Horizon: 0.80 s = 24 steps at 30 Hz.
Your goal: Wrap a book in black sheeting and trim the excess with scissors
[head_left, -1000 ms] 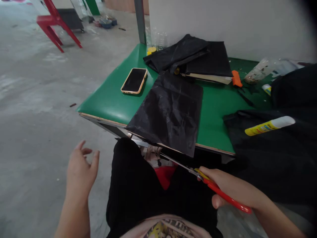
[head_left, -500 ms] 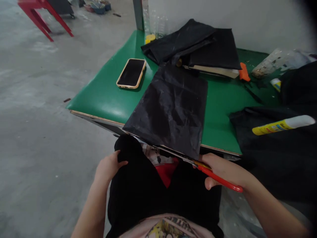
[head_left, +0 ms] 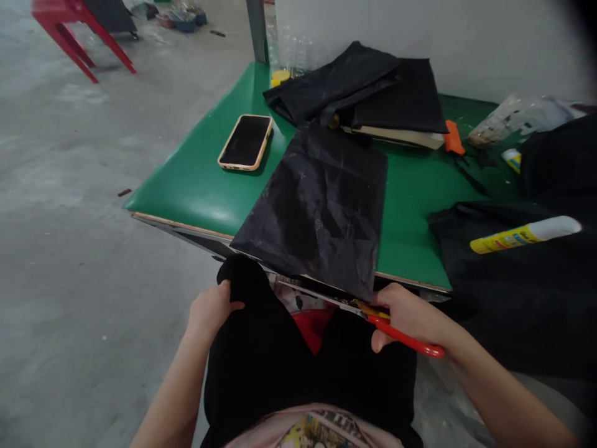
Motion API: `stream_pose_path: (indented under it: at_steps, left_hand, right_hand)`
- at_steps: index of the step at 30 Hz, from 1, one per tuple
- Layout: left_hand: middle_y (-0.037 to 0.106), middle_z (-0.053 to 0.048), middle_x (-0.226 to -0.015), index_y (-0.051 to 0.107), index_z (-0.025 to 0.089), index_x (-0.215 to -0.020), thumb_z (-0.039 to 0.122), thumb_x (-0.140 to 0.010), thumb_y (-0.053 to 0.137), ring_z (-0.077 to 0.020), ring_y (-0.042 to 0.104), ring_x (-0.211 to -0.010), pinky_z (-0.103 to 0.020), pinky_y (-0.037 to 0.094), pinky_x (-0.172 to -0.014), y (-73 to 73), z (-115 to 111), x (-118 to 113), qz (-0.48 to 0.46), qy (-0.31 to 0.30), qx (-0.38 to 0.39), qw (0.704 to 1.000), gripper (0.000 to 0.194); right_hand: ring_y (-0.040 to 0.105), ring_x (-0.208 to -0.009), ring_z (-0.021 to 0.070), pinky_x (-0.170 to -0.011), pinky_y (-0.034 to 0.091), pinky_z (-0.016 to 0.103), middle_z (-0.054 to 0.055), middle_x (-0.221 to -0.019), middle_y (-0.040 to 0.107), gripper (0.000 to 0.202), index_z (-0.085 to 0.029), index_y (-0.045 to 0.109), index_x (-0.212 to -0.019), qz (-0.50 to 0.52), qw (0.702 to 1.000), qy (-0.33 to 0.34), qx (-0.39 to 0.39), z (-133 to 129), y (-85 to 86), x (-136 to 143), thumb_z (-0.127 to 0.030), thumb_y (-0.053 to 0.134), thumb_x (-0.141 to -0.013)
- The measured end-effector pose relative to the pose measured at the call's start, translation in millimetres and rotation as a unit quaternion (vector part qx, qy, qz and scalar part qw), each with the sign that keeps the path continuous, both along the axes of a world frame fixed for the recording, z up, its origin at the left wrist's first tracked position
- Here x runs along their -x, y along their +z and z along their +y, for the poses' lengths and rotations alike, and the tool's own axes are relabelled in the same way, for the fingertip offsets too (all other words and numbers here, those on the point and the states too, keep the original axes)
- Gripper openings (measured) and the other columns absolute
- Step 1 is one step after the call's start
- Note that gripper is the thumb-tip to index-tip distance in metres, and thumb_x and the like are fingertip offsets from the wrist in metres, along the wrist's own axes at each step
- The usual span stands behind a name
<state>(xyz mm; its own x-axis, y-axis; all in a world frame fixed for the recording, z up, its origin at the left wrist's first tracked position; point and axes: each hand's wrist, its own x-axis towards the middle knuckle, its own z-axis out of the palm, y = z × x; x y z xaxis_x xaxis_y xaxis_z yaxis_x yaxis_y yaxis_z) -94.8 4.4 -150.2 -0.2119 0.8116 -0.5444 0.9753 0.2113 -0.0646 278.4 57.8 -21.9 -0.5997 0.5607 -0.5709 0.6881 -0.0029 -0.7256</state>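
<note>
My right hand (head_left: 410,314) is closed on a pair of scissors (head_left: 413,342) with red and yellow handles, at the table's front edge. The blades run left beneath the near edge of a black sheet-covered flat piece (head_left: 321,211), partly hidden by it. That piece lies flat on the green table top and juts a little over its front edge; its surface is creased and glossy. On my black-trousered knee rests my left hand (head_left: 212,311), thumb apart from the fingers and nothing seen in it. The far fingers are hidden beside the knee.
On the green table (head_left: 186,180) lie a phone (head_left: 245,142), a book (head_left: 396,135) under folded black sheets (head_left: 340,78), and an orange-handled tool (head_left: 453,138). A yellow glue tube (head_left: 522,236) lies on black material at right. A red stool (head_left: 69,37) stands far left.
My right hand and the scissors have shifted slightly left along the table edge. The view has shifted a little. My left hand stays on the knee.
</note>
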Motion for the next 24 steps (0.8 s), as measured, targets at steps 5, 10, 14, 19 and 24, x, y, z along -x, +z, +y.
stream_pose_path:
  at_steps: [5, 10, 14, 19, 24]
  left_hand:
    - [0.068, -0.016, -0.104, 0.049, 0.014, -0.12, 0.045, -0.081, 0.056, -0.0327, 0.064, -0.095, -0.036, 0.047, -0.076, 1.1, -1.8, 2.5, -0.009, 0.003, -0.002, 1.0, 0.05]
    - [0.068, -0.016, -0.104, 0.048, 0.013, -0.122, 0.045, -0.082, 0.055, -0.033, 0.064, -0.096, -0.036, 0.046, -0.076, 2.1, -4.0, 1.4, -0.01, 0.006, -0.003, 1.0, 0.051]
    - [0.067, -0.017, -0.106, 0.048, 0.013, -0.122, 0.043, -0.082, 0.055, -0.0334, 0.063, -0.096, -0.036, 0.046, -0.075, 4.0, -3.9, -0.8, -0.012, 0.0, -0.006, 1.0, 0.05]
    - [0.067, -0.016, -0.104, 0.049, 0.014, -0.12, 0.044, -0.082, 0.056, -0.0325, 0.064, -0.094, -0.035, 0.046, -0.073, 5.7, -2.8, -1.3, -0.015, -0.001, -0.003, 1.0, 0.049]
    - [0.068, -0.016, -0.098, 0.049, 0.014, -0.117, 0.043, -0.081, 0.058, -0.0331, 0.065, -0.091, -0.035, 0.046, -0.069, 6.3, -4.4, -4.4, -0.01, 0.002, -0.005, 1.0, 0.047]
  right_hand:
    - [0.043, -0.057, 0.0119, -0.052, 0.033, 0.022, -0.003, -0.062, 0.054, 0.049, -0.016, 0.063, -0.08, -0.031, 0.998, 0.047, -0.005, -11.1, -1.1, -7.4, -0.056, 0.079, -0.056]
    - [0.057, -0.085, 0.0228, -0.075, 0.046, 0.03, 0.008, -0.102, 0.061, 0.071, -0.017, 0.055, -0.115, 0.006, 0.996, 0.094, 0.003, -28.9, 0.6, -20.2, -0.056, 0.075, -0.06]
    - [0.055, -0.099, 0.0281, -0.087, 0.044, 0.035, 0.011, -0.113, 0.058, 0.079, -0.017, 0.048, -0.126, -0.015, 0.997, 0.076, -0.007, -42.2, 3.5, -29.9, -0.053, 0.076, -0.061]
    - [0.056, -0.09, 0.0249, -0.081, 0.045, 0.032, 0.004, -0.1, 0.061, 0.068, -0.021, 0.052, -0.115, -0.063, 0.997, 0.035, -0.037, -47.2, 15.4, -32.8, -0.046, 0.08, -0.058]
    - [0.057, -0.086, 0.0249, -0.078, 0.045, 0.031, 0.004, -0.096, 0.062, 0.07, -0.022, 0.051, -0.113, -0.096, 0.993, 0.01, -0.062, -41.0, 23.3, -26.5, -0.046, 0.082, -0.055]
